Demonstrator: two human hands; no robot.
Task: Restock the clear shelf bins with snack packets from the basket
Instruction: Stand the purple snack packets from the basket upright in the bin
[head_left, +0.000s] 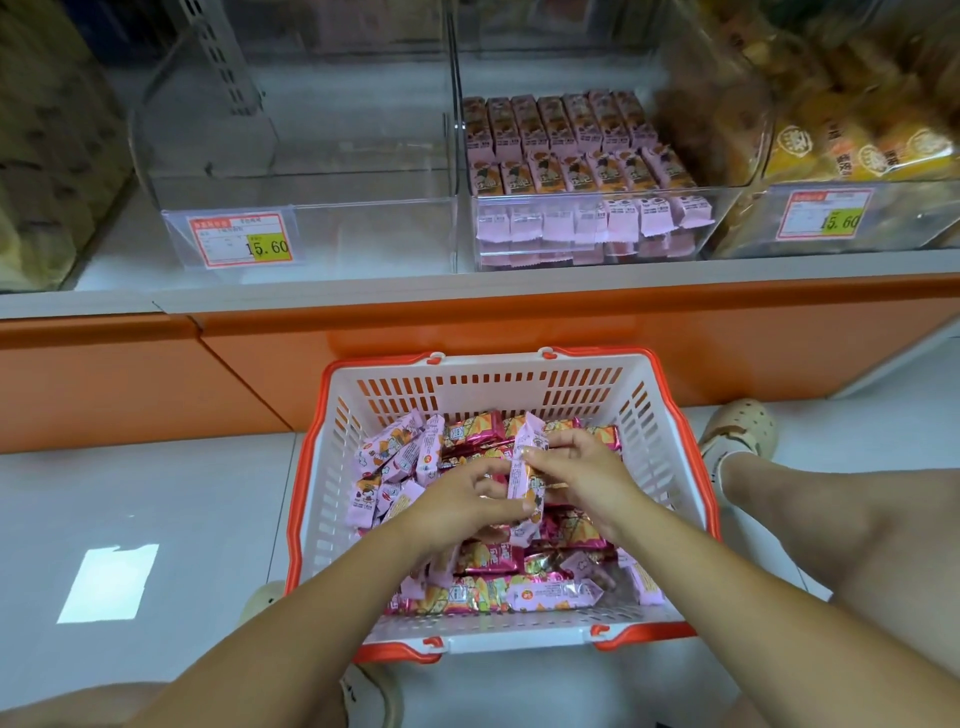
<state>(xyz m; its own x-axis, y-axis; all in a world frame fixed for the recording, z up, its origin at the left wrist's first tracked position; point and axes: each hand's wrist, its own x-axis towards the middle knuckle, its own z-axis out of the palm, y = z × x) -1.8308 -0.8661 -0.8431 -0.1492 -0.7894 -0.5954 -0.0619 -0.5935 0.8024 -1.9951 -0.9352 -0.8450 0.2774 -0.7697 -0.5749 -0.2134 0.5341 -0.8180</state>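
Orange-rimmed white plastic basket sitting on floor | pink and red foil packets lying heaped inside | clear plastic bin holding pink rows

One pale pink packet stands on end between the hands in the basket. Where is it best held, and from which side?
Pinch the pink packet across its narrow middle, thumb on one flat face and fingers on the other, coming from above. It stands nearly upright, clear of the pile in the basket, so the middle is probably easiest to reach.

Cream perforated clogs, white ankle sock.
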